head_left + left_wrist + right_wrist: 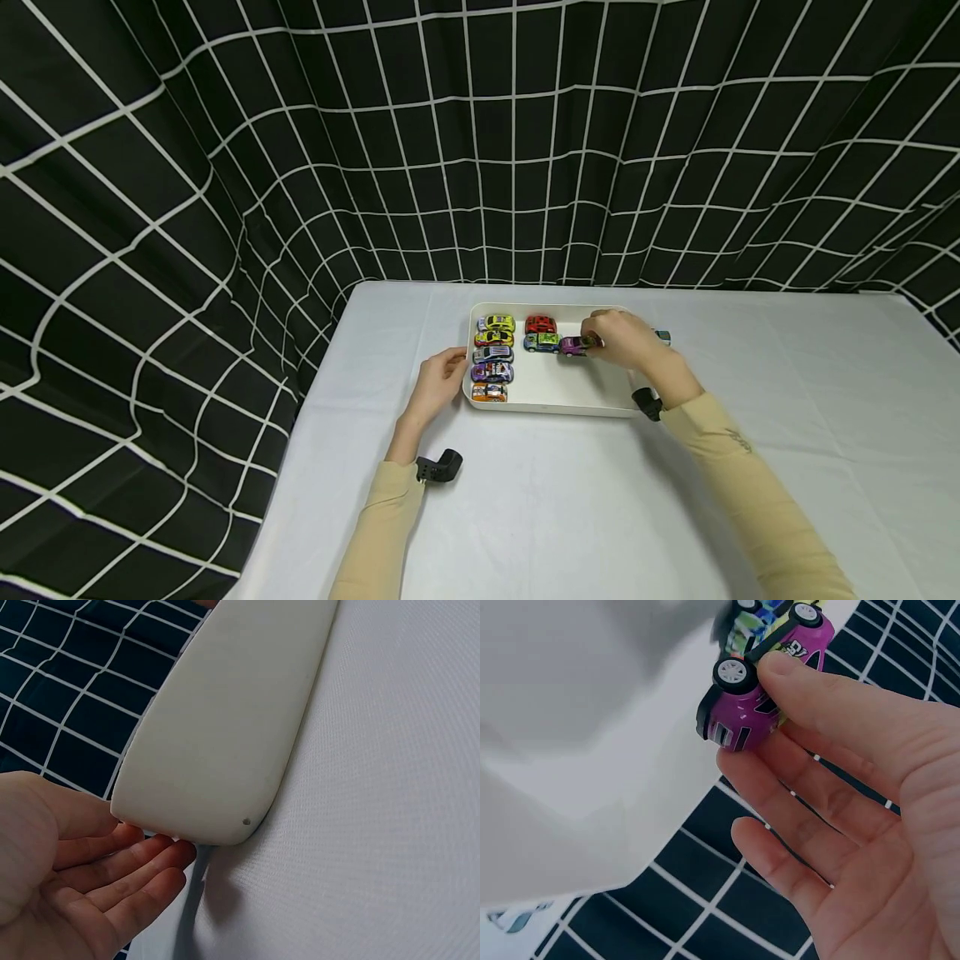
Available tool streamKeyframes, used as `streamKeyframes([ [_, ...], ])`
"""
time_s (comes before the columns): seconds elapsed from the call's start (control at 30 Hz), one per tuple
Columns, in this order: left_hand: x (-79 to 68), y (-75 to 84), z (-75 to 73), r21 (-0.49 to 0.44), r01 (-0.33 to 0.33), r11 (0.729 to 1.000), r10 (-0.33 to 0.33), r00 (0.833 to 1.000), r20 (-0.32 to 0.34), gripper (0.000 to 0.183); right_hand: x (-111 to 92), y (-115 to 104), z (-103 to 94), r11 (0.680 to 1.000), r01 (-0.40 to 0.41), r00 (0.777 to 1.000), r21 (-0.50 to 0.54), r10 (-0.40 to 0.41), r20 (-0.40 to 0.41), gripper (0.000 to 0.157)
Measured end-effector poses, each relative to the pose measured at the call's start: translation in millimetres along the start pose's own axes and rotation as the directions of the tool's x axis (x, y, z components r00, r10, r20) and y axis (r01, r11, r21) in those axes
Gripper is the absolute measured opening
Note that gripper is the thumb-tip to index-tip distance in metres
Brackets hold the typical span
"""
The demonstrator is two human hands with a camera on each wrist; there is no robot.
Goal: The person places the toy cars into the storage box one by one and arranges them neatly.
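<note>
My right hand (624,340) pinches a purple toy car (742,712) between thumb and fingers over the white tray (562,407). In the head view the purple car sits right beside a green and blue toy car (542,342) in the tray. A red toy car (540,324) is just behind that one. My left hand (82,870) is at the tray's left end, its fingers relaxed and the fingertips at the outer wall. Along that end several toy cars form a column, from a yellow one (497,322) at the back to an orange one (489,392) at the front.
Beyond the tray's right end, a teal toy car (663,337) shows partly behind my right hand. A white cloth (525,500) covers the table. Black curtains (495,150) with a white grid hang behind it and on the left.
</note>
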State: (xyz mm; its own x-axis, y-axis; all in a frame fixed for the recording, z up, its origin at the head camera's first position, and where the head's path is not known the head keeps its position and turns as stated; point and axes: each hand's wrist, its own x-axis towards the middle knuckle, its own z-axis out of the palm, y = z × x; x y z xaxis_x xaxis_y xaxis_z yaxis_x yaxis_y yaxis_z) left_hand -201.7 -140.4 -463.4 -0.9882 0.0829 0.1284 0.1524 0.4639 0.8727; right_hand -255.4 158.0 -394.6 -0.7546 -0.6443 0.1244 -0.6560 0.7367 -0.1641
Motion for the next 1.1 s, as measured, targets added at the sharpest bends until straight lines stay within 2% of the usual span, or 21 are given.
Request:
streamKeyframes([
  [0.37, -0.5, 1.7, -0.5, 0.004, -0.001, 1.0, 0.001, 1.0, -0.003, 0.029, 17.7, -10.1, 6.4, 0.999, 0.021, 0.994, 0.037, -0.025, 0.104, 0.013],
  [0.57, 0.3, -0.1, 0.0, -0.001, -0.005, 1.0, 0.005, 1.0, -0.003, 0.028, 24.5, -17.6, 7.4, 0.998, 0.037, 0.993, 0.048, -0.043, 0.113, 0.014],
  [1.1, 0.5, -1.2, -0.1, -0.002, 0.002, 1.0, -0.002, 1.0, -0.004, 0.028, 37.7, -34.6, 15.0, 0.999, -0.038, 0.983, 0.023, 0.033, 0.18, 0.016],
])
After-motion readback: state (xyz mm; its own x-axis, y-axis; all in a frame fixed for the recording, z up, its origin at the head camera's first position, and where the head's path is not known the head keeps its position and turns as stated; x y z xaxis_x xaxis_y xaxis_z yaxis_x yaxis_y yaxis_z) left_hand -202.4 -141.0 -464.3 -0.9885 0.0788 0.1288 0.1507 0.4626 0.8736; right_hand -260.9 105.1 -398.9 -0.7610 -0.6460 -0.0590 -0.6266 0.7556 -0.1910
